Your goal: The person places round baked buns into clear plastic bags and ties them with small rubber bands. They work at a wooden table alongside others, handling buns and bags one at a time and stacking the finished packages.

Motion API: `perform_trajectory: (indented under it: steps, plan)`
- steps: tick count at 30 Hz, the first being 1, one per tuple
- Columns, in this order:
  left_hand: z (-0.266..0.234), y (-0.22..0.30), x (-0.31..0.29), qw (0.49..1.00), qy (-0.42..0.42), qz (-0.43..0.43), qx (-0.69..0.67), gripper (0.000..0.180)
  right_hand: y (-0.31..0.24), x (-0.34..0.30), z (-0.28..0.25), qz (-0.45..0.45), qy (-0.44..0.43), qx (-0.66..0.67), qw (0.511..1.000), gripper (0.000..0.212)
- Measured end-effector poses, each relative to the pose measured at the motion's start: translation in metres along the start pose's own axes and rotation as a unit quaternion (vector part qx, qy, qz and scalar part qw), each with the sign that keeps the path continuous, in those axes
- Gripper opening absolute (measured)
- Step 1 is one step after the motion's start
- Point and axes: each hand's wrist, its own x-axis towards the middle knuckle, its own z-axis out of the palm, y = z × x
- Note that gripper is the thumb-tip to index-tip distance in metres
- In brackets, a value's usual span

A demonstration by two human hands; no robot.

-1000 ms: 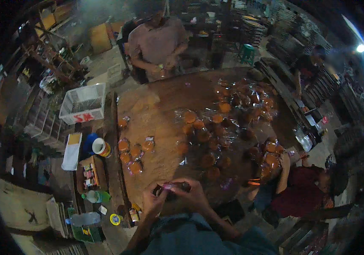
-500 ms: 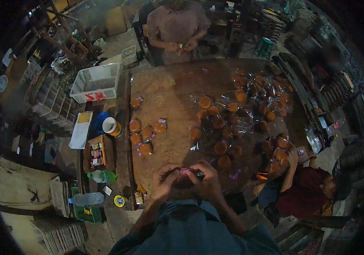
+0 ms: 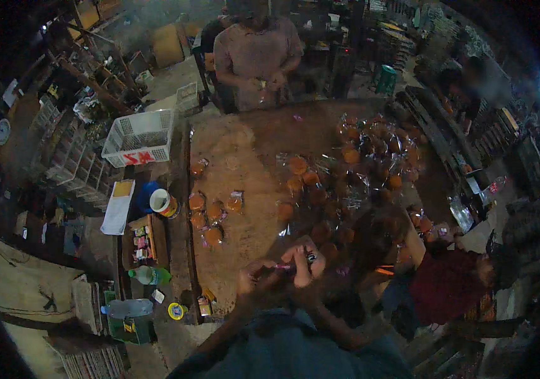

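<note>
My left hand [image 3: 254, 276] is closed in a pinch at the near edge of the wooden table. Between it and my right hand [image 3: 304, 266] runs a small pink label-like strip [image 3: 282, 267], which both hands grip. A small black-and-white thing [image 3: 311, 258] shows at my right fingers; its kind is too small to tell. Beyond my hands lie round brown cakes [image 3: 297, 165] in clear wrappers. On the left of the table sits a small group of wrapped cakes with pink labels [image 3: 235, 201].
A white plastic basket [image 3: 138, 156], a white bucket [image 3: 163, 203], a box of small packs [image 3: 144, 240] and a green bottle [image 3: 150, 275] stand at the left. One person [image 3: 258, 57] faces me across the table; another, in a dark red top [image 3: 446, 284], reaches in from the right.
My right hand has turned and its fingers have folded over, while the pink strip now stretches between both hands. The person at the right has reached farther over the table. The view has shifted slightly.
</note>
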Motion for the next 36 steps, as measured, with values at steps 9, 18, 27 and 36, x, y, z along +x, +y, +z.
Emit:
perform_trajectory:
  steps: [9, 18, 27, 36]
  plan:
    - [0.011, 0.007, -0.001, 0.94, -0.023, 0.171, 0.293, 0.017, 0.021, 0.02, 0.01, 0.159, 0.216, 0.08, 0.96, 0.034]
    - [-0.018, 0.003, 0.012, 0.976, -0.102, -0.145, -0.128, 0.023, -0.034, 0.016, 0.002, 0.013, 0.061, -0.001, 0.998, 0.036]
    - [-0.116, -0.076, 0.057, 0.965, 0.169, 0.062, 0.189, 0.032, 0.029, 0.007, -0.036, 0.099, -0.106, -0.222, 0.964, 0.034]
    - [-0.142, -0.08, 0.049, 0.894, 0.154, 0.115, 0.404, 0.047, 0.207, -0.015, -0.156, 0.271, -0.04, -0.373, 0.886, 0.033]
